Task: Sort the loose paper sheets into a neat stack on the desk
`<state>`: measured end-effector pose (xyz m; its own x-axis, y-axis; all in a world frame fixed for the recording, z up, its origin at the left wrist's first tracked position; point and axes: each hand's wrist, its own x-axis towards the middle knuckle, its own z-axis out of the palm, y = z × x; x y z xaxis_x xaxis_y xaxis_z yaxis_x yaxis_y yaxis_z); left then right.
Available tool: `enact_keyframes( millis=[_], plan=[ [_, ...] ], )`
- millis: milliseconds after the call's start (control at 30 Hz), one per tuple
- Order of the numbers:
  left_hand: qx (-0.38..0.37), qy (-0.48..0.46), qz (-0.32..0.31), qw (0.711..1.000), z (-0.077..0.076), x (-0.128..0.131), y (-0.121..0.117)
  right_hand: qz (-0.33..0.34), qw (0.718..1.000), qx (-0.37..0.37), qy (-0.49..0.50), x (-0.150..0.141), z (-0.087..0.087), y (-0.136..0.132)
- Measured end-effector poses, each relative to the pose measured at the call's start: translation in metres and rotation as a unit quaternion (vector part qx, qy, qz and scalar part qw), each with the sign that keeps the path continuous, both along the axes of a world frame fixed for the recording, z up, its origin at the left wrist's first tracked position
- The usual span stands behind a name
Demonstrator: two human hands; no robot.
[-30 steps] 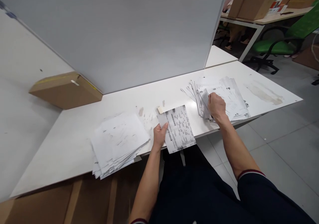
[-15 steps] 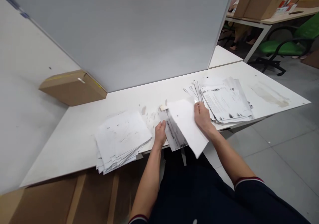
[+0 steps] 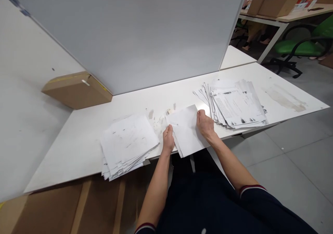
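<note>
Near the table's front edge, my left hand (image 3: 168, 139) grips the left side of some sheets of paper, thumb on top. A blank-faced sheet of paper (image 3: 187, 130) lies over them, and my right hand (image 3: 205, 123) pinches its right edge. The printed side seen before is now covered. To the right lies a messy stack of printed papers (image 3: 238, 107), its top sheet showing text and dark smudges. On the left, a second stack of papers (image 3: 130, 137) has mostly blank faces up. A small cream-coloured piece (image 3: 169, 111) sits just behind the held sheets.
The white table (image 3: 78, 137) has brownish stains at its right end. A large grey-white board (image 3: 145, 36) stands along the back. At the left is a cardboard box (image 3: 78, 92); more cardboard (image 3: 52, 206) is below. A green chair (image 3: 299, 47) stands off to the right.
My right hand has taken a sheet from the right stack and brought it left, laying it over the printed paper in my left hand. My left hand has kept its grip.
</note>
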<state>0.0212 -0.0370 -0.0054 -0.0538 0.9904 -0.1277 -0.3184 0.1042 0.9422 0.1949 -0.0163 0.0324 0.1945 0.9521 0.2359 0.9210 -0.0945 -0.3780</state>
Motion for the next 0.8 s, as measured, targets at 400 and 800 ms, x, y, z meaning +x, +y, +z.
enact_keyframes(
  millis=[400, 800],
  plan=[
    [0.017, 0.048, 0.026, 0.998, -0.002, 0.002, -0.002, 0.077, 0.917, -0.055, 0.388, 0.015, -0.006, -0.012],
    [0.236, 0.197, 0.108, 0.946, 0.054, -0.003, -0.008, 0.219, 0.754, 0.051, 0.618, 0.010, 0.023, -0.021]
  ],
)
